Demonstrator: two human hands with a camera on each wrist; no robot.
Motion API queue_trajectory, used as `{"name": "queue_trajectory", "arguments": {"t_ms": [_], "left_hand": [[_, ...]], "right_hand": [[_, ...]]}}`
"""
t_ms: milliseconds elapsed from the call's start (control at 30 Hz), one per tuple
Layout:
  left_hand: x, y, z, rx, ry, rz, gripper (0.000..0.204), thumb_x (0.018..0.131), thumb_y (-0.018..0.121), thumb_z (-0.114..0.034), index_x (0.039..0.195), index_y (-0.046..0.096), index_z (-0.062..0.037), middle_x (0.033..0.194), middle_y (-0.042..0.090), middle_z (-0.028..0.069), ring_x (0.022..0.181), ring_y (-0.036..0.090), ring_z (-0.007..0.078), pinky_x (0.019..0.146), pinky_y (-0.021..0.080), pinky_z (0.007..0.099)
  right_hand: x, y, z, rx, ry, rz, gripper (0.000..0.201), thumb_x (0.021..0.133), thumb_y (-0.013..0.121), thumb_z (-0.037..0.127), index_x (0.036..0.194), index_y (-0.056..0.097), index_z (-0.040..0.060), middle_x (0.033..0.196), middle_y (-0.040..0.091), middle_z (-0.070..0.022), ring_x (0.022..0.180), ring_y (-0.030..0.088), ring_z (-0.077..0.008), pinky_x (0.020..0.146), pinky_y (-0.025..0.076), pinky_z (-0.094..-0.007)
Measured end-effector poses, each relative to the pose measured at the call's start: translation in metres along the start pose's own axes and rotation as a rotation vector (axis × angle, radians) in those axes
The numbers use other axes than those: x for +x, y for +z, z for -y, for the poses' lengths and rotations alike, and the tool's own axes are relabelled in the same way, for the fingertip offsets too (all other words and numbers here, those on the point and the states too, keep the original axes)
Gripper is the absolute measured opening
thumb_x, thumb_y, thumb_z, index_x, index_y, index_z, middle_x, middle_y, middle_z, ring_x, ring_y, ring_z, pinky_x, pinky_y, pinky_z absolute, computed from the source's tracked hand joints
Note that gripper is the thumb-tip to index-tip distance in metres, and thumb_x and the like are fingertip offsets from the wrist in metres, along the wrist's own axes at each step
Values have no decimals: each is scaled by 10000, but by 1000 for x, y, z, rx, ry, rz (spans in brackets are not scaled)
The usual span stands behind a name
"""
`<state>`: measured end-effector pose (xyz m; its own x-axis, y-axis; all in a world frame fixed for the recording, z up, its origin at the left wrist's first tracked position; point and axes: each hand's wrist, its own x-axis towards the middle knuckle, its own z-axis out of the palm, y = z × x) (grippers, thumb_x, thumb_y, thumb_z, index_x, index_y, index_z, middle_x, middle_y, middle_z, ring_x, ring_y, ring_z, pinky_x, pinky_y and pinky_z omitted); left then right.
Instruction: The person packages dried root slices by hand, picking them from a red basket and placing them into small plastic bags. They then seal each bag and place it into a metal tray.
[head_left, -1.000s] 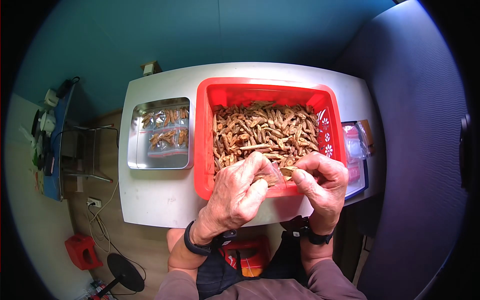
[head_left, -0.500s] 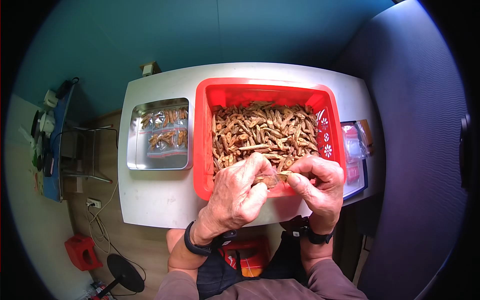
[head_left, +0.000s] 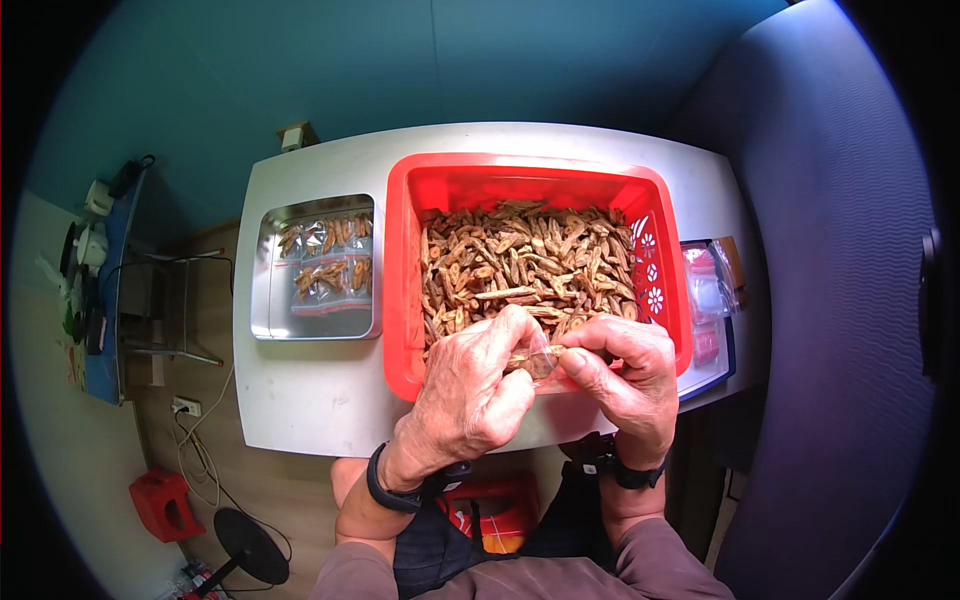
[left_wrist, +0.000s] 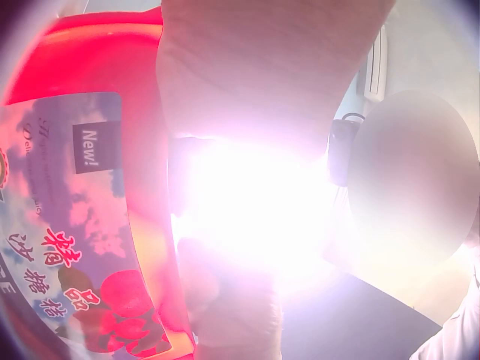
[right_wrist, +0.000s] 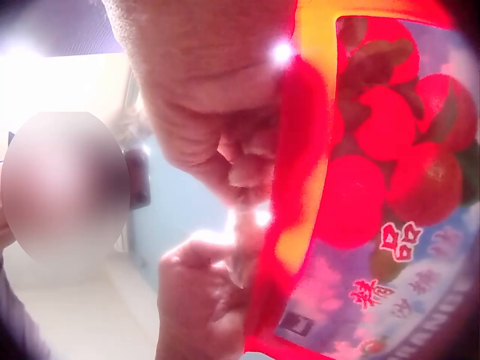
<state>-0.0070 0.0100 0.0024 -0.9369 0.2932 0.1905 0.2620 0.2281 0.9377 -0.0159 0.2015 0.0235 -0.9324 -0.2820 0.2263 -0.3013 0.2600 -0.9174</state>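
Observation:
Over the near rim of the red basket (head_left: 402,250), my left hand (head_left: 470,385) grips a small clear plastic bag (head_left: 545,362) with brown dried root slices inside. My right hand (head_left: 630,385) is at the mouth of this bag, thumb and forefinger pinching the end of a pale dried root slice (head_left: 550,351). Most of that slice overlaps the bag. A deep layer of similar dried slices (head_left: 530,255) fills the basket beyond both hands. In the right wrist view the fingertips of both hands meet close beside the basket's printed side; glare hides the left fingers in the left wrist view.
Left of the basket stands a metal tin (head_left: 262,310) holding several filled zip bags (head_left: 332,275). To its right, clear packets with red parts (head_left: 705,290) lie on a blue-edged tray (head_left: 725,365). A dark partition (head_left: 830,300) borders the white table (head_left: 310,400) on the right.
My right hand has moved left toward the bag, carrying the pale slice from beside the bag's mouth to where it overlaps the bag. My left hand has hardly moved.

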Motion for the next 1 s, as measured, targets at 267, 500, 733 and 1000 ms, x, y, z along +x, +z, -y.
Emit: {"name": "queue_trajectory", "arguments": {"t_ms": [267,500,733,1000], "left_hand": [[-1,-3,0,-31,-19,27,216,764,554,-72,972,541,-14,820,610,193,776,623,411,688,494,477],[-1,-4,2,-73,-34,34,252,758,562,-73,1001,538,-13,828,613,205,780,623,424,686,494,477],[1,-8,-4,-139,-79,41,219,794,565,-74,995,541,9,831,611,210,764,628,411,685,497,450],[2,-8,-4,-76,-19,75,159,853,533,-95,954,548,27,862,584,186,768,611,375,687,486,446]], "right_hand": [[-1,-1,3,91,50,52,94,849,751,33,909,719,-31,733,656,-76,633,608,-123,571,457,-270],[0,2,2,81,37,32,102,847,746,24,925,717,-37,762,677,-98,664,633,-161,608,482,-285],[1,3,-1,-89,-46,6,112,817,750,6,924,725,-18,762,675,-96,648,625,-172,592,477,-285],[2,1,0,-42,-72,51,123,798,746,4,898,678,-18,803,645,-118,687,631,-227,610,484,-316]]}}
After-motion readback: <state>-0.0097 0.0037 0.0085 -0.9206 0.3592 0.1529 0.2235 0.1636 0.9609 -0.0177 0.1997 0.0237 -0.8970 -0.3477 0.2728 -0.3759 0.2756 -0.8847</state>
